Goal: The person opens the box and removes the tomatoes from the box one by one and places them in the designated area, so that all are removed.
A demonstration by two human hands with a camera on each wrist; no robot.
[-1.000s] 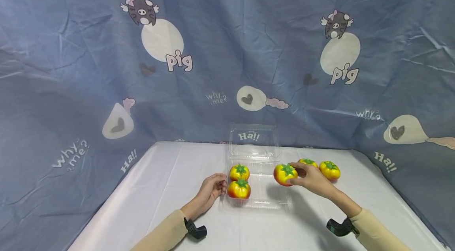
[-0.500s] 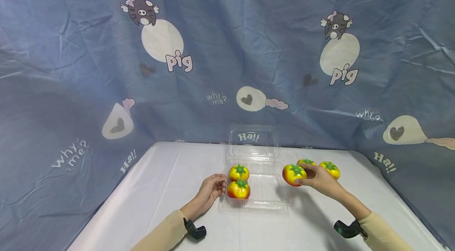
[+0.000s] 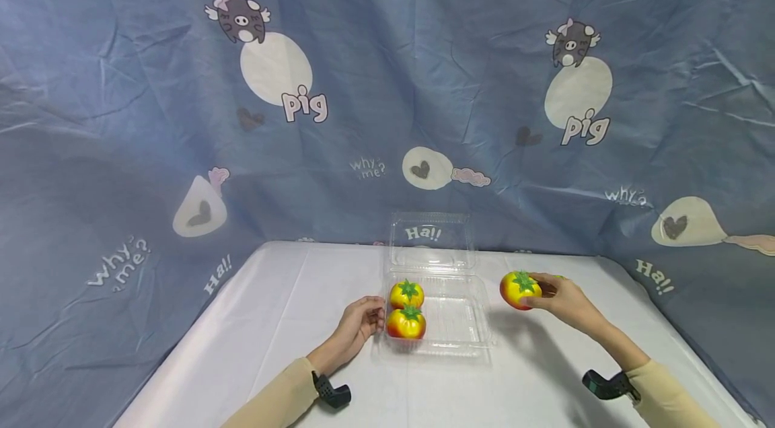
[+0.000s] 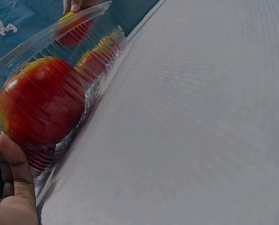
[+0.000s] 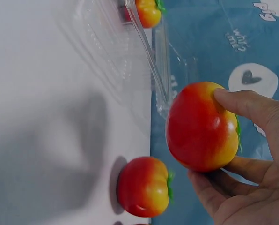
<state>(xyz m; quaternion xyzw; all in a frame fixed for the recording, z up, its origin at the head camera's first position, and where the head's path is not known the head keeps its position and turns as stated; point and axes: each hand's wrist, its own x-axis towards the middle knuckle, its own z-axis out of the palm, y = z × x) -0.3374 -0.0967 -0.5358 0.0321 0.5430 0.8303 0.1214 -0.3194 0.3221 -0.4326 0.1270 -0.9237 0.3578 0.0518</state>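
Note:
A red-and-yellow tomato with a green leafy top is held in my right hand, raised to the right of a clear plastic clamshell box. The right wrist view shows thumb and fingers gripping the held tomato from opposite sides. Two similar tomatoes, a rear one and a front one, sit in the box's left half. My left hand rests by the box's left wall; in the left wrist view its fairly straight fingers are against or very close to that wall.
Another tomato lies on the white table beneath my right hand, with a sliver of one more at the frame's bottom edge. The box's lid stands raised at the back, before a blue printed curtain.
My right hand has carried the tomato rightward and slightly away, from above the box's right edge to outside it. It now covers most of the tomatoes behind. The left hand stays put.

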